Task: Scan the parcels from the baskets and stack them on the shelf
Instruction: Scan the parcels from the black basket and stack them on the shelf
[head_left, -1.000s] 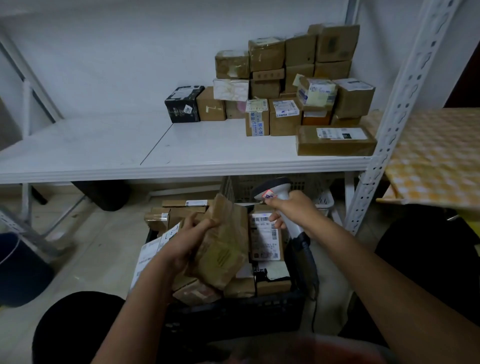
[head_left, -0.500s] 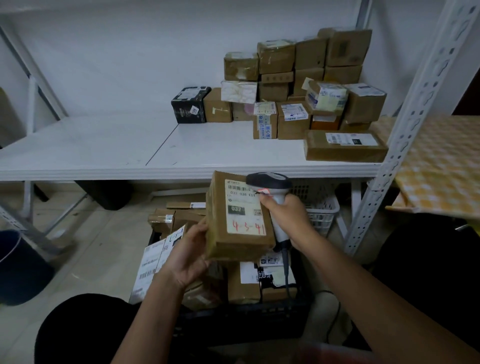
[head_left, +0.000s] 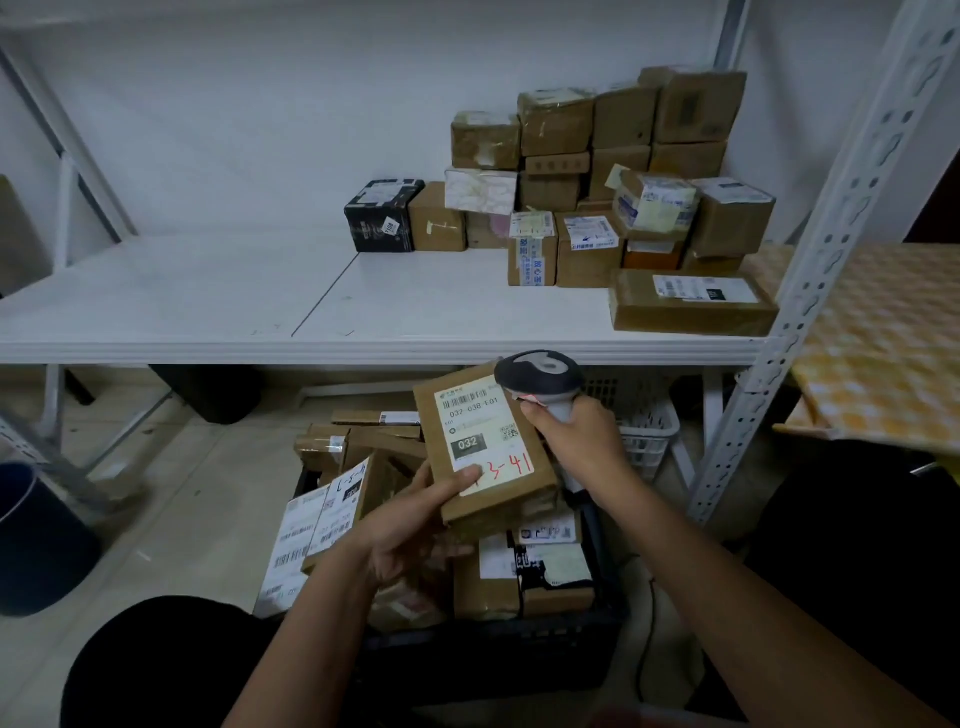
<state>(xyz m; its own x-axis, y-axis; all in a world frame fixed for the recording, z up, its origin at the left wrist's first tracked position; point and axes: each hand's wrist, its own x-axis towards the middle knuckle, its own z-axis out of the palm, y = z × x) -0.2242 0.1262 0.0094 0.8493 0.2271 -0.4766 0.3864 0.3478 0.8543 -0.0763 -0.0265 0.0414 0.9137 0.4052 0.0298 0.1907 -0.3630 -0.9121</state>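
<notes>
Your left hand (head_left: 415, 525) is gripping a brown parcel (head_left: 483, 447) from below, thumb lying across the bottom edge of its white label, other fingers curled underneath. You are holding it tilted, label side up, over the basket, just below the shelf's front edge. The label is showing a barcode, "032-038-T01", a dark "032" block and red handwriting ending "3-41".

Your right hand (head_left: 582, 447) is clenching the handle of a barcode scanner (head_left: 540, 371), fingers wrapped fully round it. The scanner's dark head is sitting at the parcel's 1 o'clock corner, touching or just beside it; you cannot tell which. Its cable is trailing down at 6 o'clock past the basket's right side.

Containers: the dark basket (head_left: 498, 644) is sitting on the floor directly under both hands, holding a jumble of brown parcels, several with white labels. Two labelled flat ones are leaning out at its 9 o'clock side. A white basket (head_left: 649, 431) is standing at 3 o'clock of your right hand, under the shelf; its contents are not visible.

The white shelf (head_left: 208, 312) is carrying a stack of parcels (head_left: 597, 197) toward 1 o'clock, piled several high against the wall, with a black box at the stack's 9 o'clock end and a long flat parcel at the front.
</notes>
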